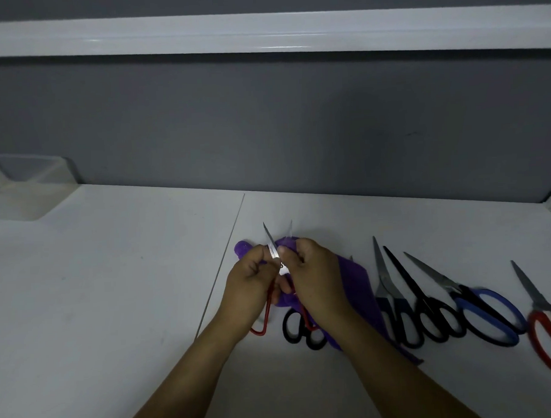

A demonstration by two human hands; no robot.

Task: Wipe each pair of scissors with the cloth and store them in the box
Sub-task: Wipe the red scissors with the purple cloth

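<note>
Box (pixel 29 173): clear plastic, at the far left corner of the counter (pixel 113 279), against the grey wall (pixel 263 114). It is well apart from everything else.

Counter: white, with a thin seam (pixel 226 261) running from the far edge toward the near edge, just left of the hands.

Left hand (pixel 249 285): above the middle of the counter, fingers curled round the held scissors (pixel 272 248) near the pivot.

Held scissors: thin red loop handles hanging below the left hand, blades parted and pointing toward the far edge. The left blade is bare; the right blade is blurred, with its tip showing above the cloth.

Right hand (pixel 315 276): close beside the left hand, fingers curled, gripping the cloth (pixel 356 284) bunched against the right blade.

Cloth: purple, part of it wadded in the hands, the rest trailing under the right forearm toward the near right.

Black scissors (pixel 297 329): flat on the counter under the hands. Only the handles show, and the cloth touches them.

Grey-black scissors (pixel 395 308): flat, just right of the cloth, tips toward the far edge.

All-black scissors (pixel 430 312): next right, handles touching the grey-black pair.

Blue scissors (pixel 490 313): next right, the large handle touching the all-black pair.

Red scissors (pixel 547 323): at the right edge of the counter, handles cut off by the frame.
</note>
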